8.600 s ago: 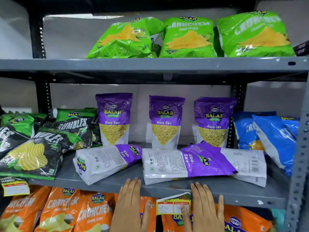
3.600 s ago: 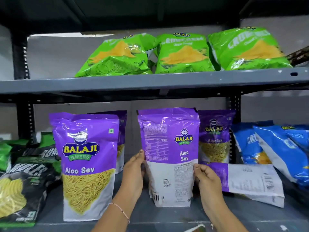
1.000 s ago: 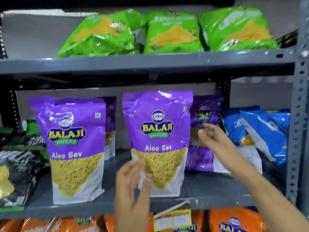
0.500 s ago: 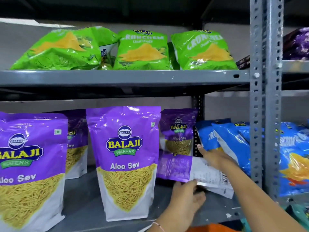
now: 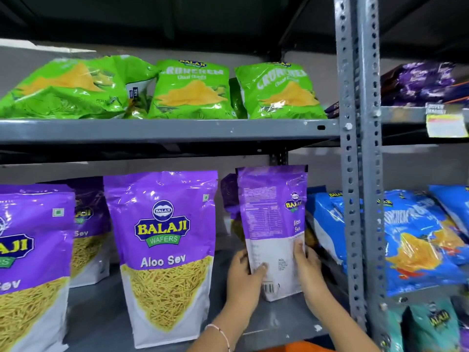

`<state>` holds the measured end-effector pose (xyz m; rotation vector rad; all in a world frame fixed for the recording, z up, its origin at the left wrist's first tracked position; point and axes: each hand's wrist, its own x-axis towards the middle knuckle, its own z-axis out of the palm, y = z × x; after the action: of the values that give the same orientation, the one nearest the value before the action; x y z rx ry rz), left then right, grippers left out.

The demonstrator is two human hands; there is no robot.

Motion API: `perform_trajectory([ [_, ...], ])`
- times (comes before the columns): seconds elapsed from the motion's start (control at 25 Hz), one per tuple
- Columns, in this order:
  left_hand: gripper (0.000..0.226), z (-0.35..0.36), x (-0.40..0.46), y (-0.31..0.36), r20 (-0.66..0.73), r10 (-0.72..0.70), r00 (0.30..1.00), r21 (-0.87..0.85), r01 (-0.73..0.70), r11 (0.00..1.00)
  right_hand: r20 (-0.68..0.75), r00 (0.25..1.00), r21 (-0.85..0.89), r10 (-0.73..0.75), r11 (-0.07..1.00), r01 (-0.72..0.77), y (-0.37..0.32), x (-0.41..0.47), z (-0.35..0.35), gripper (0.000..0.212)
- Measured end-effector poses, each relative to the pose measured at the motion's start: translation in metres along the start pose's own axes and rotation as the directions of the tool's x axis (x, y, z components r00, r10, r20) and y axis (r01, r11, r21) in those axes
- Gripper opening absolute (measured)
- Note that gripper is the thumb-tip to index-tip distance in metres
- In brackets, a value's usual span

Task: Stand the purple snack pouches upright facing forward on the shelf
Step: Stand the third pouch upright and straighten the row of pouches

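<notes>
Both hands, left hand [image 5: 245, 271] and right hand [image 5: 308, 269], have fingers pinching the last purple pouch [image 5: 272, 224] upright at the shelf [image 5: 274, 318] right end, back panel outward. Next: spin it front-forward, set down beside the standing pouch [image 5: 165, 252].

My fingers [image 5: 299, 246] press a glossy, crinkled plastic Aloo Sev pouch [image 5: 272, 224]. The shelf [image 5: 162, 129] is matt grey painted metal, scuffed; the green bags [image 5: 190, 92] above shine like film.
</notes>
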<state>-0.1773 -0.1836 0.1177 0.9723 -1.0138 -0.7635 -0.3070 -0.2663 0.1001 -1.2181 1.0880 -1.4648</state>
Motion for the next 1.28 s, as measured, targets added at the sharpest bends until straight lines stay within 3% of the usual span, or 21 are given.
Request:
perform_trajectory([
  [0.08,0.03,-0.008,-0.001,-0.008,-0.107,-0.015,0.994,0.062,0.022,0.998,0.041,0.999,0.062,-0.021,0.998,0.019,-0.013,-0.016,0.001,0.039],
  [0.16,0.025,-0.01,0.0,-0.013,-0.219,0.016,0.976,0.183,0.025,0.983,0.103,0.994,0.122,-0.041,0.992,0.029,-0.011,-0.015,0.0,0.022],
  [0.28,0.031,-0.008,0.002,-0.016,-0.199,0.038,0.979,0.297,0.023,0.955,0.09,0.994,0.166,-0.062,0.985,0.046,-0.01,-0.009,-0.001,0.028],
  [0.44,0.034,-0.013,0.002,-0.016,-0.111,0.032,0.993,0.281,0.0,0.96,0.094,0.994,0.163,-0.059,0.986,0.043,-0.012,-0.008,-0.002,0.046],
  [0.6,0.065,-0.012,-0.004,-0.007,-0.035,0.036,0.999,0.25,-0.026,0.968,0.071,0.997,0.169,-0.023,0.986,0.01,-0.013,-0.009,-0.005,0.049],
  [0.72,0.075,-0.01,-0.009,0.0,0.011,0.01,1.0,0.197,-0.012,0.98,0.139,0.99,0.083,-0.015,0.997,0.004,-0.013,-0.013,-0.002,0.058],
  [0.88,0.063,-0.009,-0.01,0.006,0.048,-0.046,0.998,0.161,0.037,0.986,0.165,0.986,0.01,-0.037,0.999,0.035,-0.014,-0.018,-0.004,0.055],
  [1.04,0.027,-0.013,-0.007,0.011,0.041,-0.091,0.995,0.113,0.086,0.99,0.149,0.988,0.083,-0.029,0.996,0.017,-0.02,-0.017,-0.009,0.066],
  [1.16,0.029,-0.014,-0.001,0.003,0.026,-0.107,0.994,0.08,0.105,0.991,0.196,0.981,0.1,-0.007,0.995,-0.013,-0.023,-0.015,-0.007,0.076],
  [1.28,0.023,-0.013,0.006,-0.004,-0.022,-0.123,0.992,0.09,0.124,0.988,0.214,0.977,0.238,-0.006,0.97,-0.046,-0.021,-0.017,-0.007,0.071],
])
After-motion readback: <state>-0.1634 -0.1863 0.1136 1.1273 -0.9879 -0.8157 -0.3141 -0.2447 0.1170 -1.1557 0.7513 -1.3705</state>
